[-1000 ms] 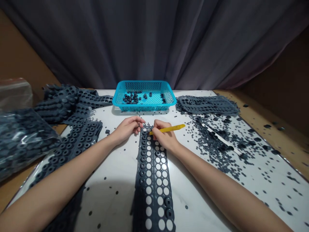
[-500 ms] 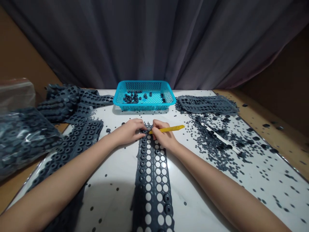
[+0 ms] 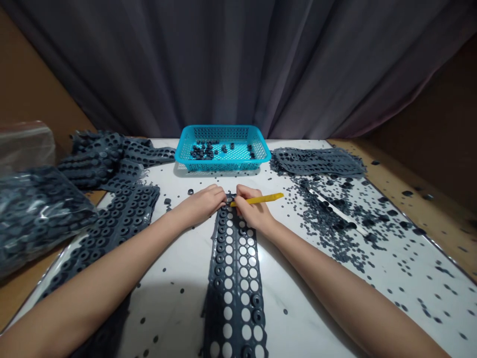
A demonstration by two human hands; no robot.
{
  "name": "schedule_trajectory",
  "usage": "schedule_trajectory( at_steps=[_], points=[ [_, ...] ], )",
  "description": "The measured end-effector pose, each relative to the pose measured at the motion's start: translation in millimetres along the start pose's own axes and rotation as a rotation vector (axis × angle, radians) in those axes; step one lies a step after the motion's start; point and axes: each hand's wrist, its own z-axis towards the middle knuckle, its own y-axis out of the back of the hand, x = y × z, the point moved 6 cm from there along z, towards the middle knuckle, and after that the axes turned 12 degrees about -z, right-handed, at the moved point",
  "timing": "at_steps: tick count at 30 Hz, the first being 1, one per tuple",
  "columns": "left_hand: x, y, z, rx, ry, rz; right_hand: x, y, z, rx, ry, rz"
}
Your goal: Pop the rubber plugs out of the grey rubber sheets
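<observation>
A long dark grey rubber strip [image 3: 235,278] lies lengthwise before me, with rows of round holes and several thick rings still in it. At its far end, my left hand [image 3: 208,201] is closed, fingertips pinched at the left edge; any loose piece between them is hidden. My right hand [image 3: 253,206] grips a slim yellow tool [image 3: 266,199], its tip pointing left at the strip's far end, close to the left fingertips. The right fingers cover part of the strip's right edge.
Beyond the hands stands a blue basket [image 3: 223,165] holding small dark rings. Ringed rubber sheets [image 3: 126,214] and a clear bag [image 3: 37,219] of dark pieces are at left. On the right lie a perforated sheet [image 3: 320,161], scattered dark discs [image 3: 328,223] and a white stick [image 3: 343,214].
The strip has slid slightly away from me. My left fingers have closed together at its far left edge, while my right hand and the yellow tool have barely moved.
</observation>
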Motion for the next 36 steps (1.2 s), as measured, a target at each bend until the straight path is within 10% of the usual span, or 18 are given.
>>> schedule_trajectory(
  at_steps=[21,32,36],
  points=[
    [22,35.8,-11,-0.393,0.355,-0.385,-3,0,1,-0.018,-0.013,0.008],
    [29,7.0,-8,-0.433,0.616,-1.499,4,9,4,-0.043,0.055,-0.041],
    [26,6.0,-9,-0.42,0.636,-1.538,1,10,4,-0.022,-0.066,0.094]
  ],
)
